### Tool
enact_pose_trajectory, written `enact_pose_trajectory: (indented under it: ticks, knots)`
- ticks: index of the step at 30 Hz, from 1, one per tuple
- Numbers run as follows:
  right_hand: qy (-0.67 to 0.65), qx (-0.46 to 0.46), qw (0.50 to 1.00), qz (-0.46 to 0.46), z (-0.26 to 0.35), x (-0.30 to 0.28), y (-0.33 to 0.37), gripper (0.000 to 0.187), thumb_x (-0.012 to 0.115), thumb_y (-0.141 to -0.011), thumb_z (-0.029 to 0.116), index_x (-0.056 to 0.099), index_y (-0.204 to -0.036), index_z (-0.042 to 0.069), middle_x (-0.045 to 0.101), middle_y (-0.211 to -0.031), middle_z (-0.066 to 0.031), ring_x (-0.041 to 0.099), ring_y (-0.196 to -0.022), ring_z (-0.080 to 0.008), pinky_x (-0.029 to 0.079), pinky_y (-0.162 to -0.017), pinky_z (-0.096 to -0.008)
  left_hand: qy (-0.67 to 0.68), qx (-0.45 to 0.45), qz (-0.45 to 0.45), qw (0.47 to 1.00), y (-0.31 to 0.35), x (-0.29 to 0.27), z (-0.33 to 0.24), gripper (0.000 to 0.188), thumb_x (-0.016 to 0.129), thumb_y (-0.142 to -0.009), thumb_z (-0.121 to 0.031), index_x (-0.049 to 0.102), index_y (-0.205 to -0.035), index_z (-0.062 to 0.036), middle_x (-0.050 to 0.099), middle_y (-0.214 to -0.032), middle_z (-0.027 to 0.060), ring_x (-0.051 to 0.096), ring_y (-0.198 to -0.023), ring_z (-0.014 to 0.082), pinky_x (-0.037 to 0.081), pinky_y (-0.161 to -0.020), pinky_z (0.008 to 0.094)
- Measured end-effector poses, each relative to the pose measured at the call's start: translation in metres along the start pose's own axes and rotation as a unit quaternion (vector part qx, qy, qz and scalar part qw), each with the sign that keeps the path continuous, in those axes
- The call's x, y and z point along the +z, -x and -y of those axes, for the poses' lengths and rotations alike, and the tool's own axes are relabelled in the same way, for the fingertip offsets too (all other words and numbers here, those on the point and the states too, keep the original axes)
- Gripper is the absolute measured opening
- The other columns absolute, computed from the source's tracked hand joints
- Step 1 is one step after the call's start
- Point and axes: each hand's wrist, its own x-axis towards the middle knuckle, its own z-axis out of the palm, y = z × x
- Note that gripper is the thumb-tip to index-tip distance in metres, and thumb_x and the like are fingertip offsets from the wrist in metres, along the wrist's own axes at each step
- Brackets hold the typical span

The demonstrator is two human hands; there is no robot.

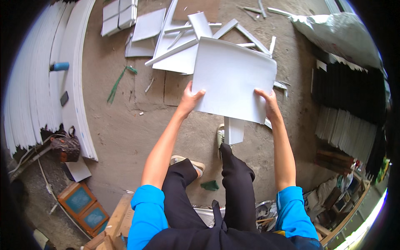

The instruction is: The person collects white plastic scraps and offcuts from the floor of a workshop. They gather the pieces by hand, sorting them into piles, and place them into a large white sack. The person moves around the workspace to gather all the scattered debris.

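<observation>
Between both hands I hold a white panel (235, 77), roughly rectangular with a slightly uneven far edge. My left hand (191, 100) grips its left side near the close corner, the thumb lying on top. On the right side my right hand (268, 103) grips it the same way; the fingers of both hands are mostly hidden under the sheet. Beneath and beyond the panel lies a pile of white offcuts and strips (175, 52) on the floor, partly covered by it. A ribbed white piece (234, 130) shows below its near edge, beside my shoe.
Long white panels (77, 83) are stacked at the left, with a blue bottle (59, 66) and a phone (64, 98) on them. A tied bundle of sheets (119, 16) lies at the far left. A white sack (337, 37) and stacked panels (346, 131) stand at the right.
</observation>
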Motion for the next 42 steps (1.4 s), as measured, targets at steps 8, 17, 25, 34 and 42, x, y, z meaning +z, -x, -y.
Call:
enact_pose_trajectory:
  ticks: [8,17,25,34,42]
  knots:
    - [-0.062,0.029,0.998,0.0,0.145,-0.058,0.138,0.056,0.071,-0.064,0.025,0.045,-0.105,-0.004,0.054,-0.091,-0.0104,0.055,-0.081,-0.0166,0.047,-0.069,-0.0276,0.001,0.019,0.024,1.0,0.123,0.06,-0.18,0.063,0.073,-0.066,-0.032,0.045,-0.111,0.0013,0.056,-0.1,0.0093,0.053,-0.089,0.0155,0.044,-0.078,0.0268]
    - [-0.247,0.019,0.968,-0.038,0.325,-0.173,0.268,0.057,0.064,-0.069,0.029,0.04,-0.113,0.0,0.05,-0.101,-0.0111,0.052,-0.092,-0.0204,0.046,-0.077,-0.0331,-0.054,0.127,0.083,0.987,0.168,0.191,-0.405,0.074,0.076,-0.063,-0.025,0.036,-0.122,-0.0035,0.057,-0.099,0.0093,0.055,-0.09,0.0154,0.045,-0.079,0.0275]
    - [-0.324,-0.12,0.936,-0.064,0.391,-0.231,0.283,0.059,0.057,-0.073,0.029,0.037,-0.118,-0.003,0.051,-0.105,-0.0147,0.052,-0.096,-0.0232,0.044,-0.082,-0.0352,-0.097,0.21,0.219,0.948,0.132,0.28,-0.527,0.076,0.074,-0.064,-0.017,0.032,-0.127,-0.0102,0.05,-0.111,0.0113,0.052,-0.099,0.0179,0.046,-0.081,0.0323]
    - [-0.343,-0.137,0.914,-0.165,0.485,-0.377,0.228,0.044,0.053,-0.076,0.022,0.045,-0.106,-0.009,0.055,-0.094,-0.0178,0.057,-0.084,-0.0248,0.048,-0.074,-0.0342,-0.176,0.103,0.363,0.909,0.0,0.466,-0.623,0.064,0.065,-0.07,-0.034,0.038,-0.122,-0.0078,0.052,-0.104,0.0122,0.057,-0.085,0.0186,0.047,-0.071,0.0303]
    - [-0.295,-0.131,0.913,-0.25,0.549,-0.461,0.156,0.04,0.055,-0.076,0.019,0.047,-0.105,-0.008,0.055,-0.098,-0.0166,0.056,-0.089,-0.0248,0.046,-0.077,-0.035,-0.15,-0.02,0.434,0.888,-0.103,0.556,-0.676,0.043,0.054,-0.073,-0.031,0.048,-0.106,-0.004,0.052,-0.091,0.0116,0.056,-0.076,0.0179,0.045,-0.065,0.0278]
